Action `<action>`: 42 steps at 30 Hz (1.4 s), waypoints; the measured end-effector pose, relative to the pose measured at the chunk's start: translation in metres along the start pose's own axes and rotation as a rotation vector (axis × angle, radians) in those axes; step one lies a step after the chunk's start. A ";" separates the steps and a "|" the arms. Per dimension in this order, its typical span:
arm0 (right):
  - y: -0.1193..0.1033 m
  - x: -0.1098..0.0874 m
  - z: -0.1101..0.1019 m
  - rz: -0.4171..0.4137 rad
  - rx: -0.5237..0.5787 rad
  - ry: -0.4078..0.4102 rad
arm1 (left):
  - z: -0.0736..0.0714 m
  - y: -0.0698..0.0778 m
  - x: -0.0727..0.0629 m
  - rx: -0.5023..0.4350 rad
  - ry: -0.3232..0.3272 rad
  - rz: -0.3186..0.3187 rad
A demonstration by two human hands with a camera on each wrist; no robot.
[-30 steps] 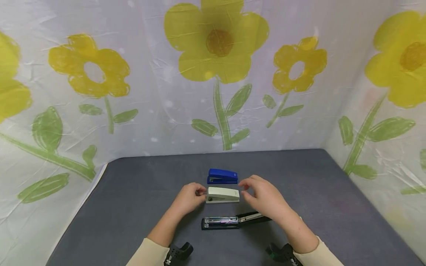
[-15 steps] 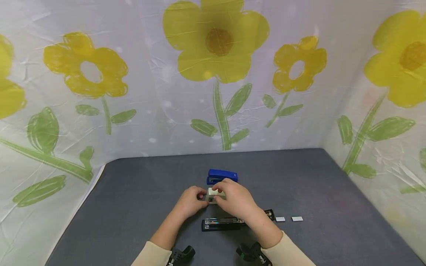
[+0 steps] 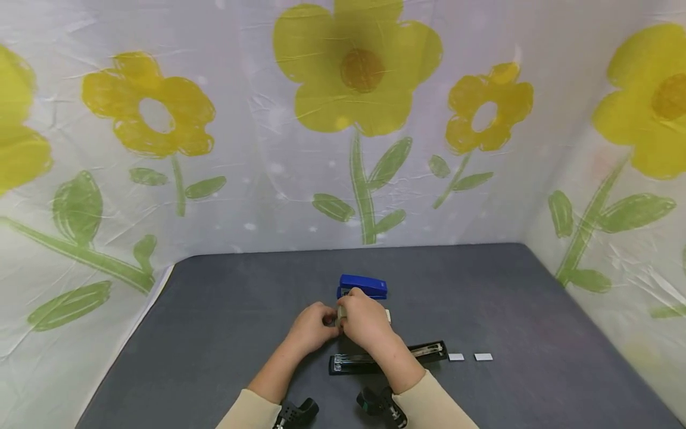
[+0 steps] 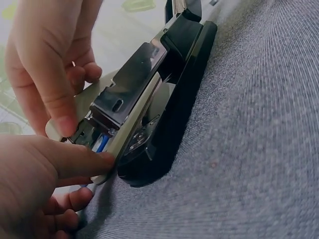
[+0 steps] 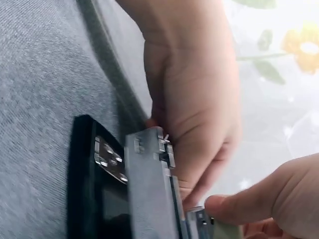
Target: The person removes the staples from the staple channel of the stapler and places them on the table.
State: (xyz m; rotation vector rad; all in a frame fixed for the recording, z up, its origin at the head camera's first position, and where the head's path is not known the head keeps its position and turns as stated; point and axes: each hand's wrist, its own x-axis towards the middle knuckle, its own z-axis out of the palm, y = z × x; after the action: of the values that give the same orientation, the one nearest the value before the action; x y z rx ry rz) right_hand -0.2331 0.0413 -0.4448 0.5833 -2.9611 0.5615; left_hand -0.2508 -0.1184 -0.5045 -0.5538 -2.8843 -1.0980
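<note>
In the head view, an off-white stapler [image 3: 388,316] lies mostly hidden behind my hands. My left hand [image 3: 312,325] holds its left end; in the left wrist view the left thumb [image 4: 94,162] lies against the pale base. My right hand [image 3: 365,320] reaches across and pinches the same end, its thumb [image 4: 62,112] on the upper part. Just behind stands a blue stapler [image 3: 370,285], partly covered by the right hand. Nearer to me lies a black stapler [image 3: 348,364], swung wide apart, with my right forearm above its middle.
Two small white strips [image 3: 456,357] lie in a row to the right of the black stapler. The dark grey tabletop [image 3: 241,298] meets a flower-printed sheet [image 3: 268,208] at the back. Dark wrist devices [image 3: 297,413] are worn at both sleeves.
My right hand has moved left from beyond the off-white stapler's right end to its left end, uncovering the two white strips. The left hand stays at the left end.
</note>
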 end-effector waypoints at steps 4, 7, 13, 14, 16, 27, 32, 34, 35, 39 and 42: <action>0.003 -0.002 0.004 0.025 0.016 0.020 | 0.002 0.002 0.001 0.006 -0.003 0.019; 0.004 -0.003 0.005 0.019 0.030 0.035 | 0.002 0.003 0.002 0.010 -0.007 0.025; 0.005 -0.005 0.003 0.002 0.066 0.050 | 0.003 0.004 -0.001 0.005 -0.018 0.017; 0.005 -0.005 0.002 0.005 0.075 0.053 | 0.003 0.004 -0.002 0.002 -0.020 0.016; 0.006 -0.006 0.000 0.006 0.094 0.058 | 0.003 0.003 -0.002 -0.004 -0.023 0.013; 0.017 -0.009 -0.024 0.029 0.241 0.054 | 0.003 0.001 -0.002 0.010 -0.022 0.027; 0.024 -0.011 -0.041 0.073 0.300 0.053 | 0.002 0.001 -0.001 0.026 -0.016 0.029; 0.027 -0.011 -0.047 0.096 0.309 0.057 | 0.001 0.001 -0.001 0.030 -0.011 0.037; 0.029 -0.012 -0.050 0.108 0.311 0.058 | 0.001 0.001 0.000 0.033 -0.008 0.043; 0.038 -0.014 -0.061 0.151 0.319 0.066 | 0.001 0.001 0.001 0.039 -0.008 0.051; 0.046 -0.016 -0.069 0.180 0.326 0.069 | 0.001 0.000 0.000 0.037 -0.012 0.046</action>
State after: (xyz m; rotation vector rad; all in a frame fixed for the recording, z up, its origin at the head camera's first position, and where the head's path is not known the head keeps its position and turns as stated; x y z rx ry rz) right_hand -0.2352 0.1117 -0.3981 0.3099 -2.8916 1.0714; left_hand -0.2510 -0.1177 -0.5048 -0.6249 -2.8799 -1.0374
